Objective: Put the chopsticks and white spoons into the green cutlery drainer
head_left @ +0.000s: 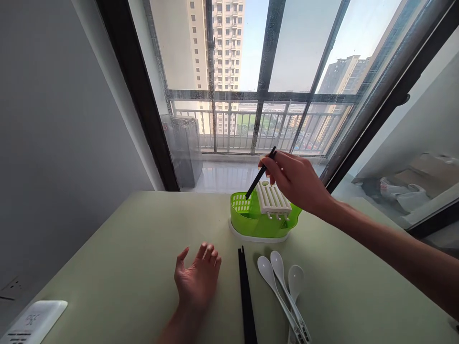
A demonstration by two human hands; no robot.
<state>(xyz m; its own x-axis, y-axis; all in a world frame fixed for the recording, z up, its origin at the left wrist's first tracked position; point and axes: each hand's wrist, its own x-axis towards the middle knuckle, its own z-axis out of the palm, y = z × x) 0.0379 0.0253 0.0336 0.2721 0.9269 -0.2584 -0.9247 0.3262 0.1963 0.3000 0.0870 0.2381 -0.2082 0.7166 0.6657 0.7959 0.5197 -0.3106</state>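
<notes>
My right hand grips black chopsticks near their upper end. They slant down to the left, with their lower tips over the left compartment of a green utensil holder. A white slotted rack covers the middle of this holder. Palm up, fingers apart and a little curled, my left hand rests at the table with nothing in it. Right of it lie more black chopsticks, side by side. Beside those are white spoons, their bowls pointing away from me.
The holder stands on the pale green table, towards its far edge. A white flat object sits at the near left corner. Past the table are a dark-framed sliding door, a balcony railing and a grey covered appliance.
</notes>
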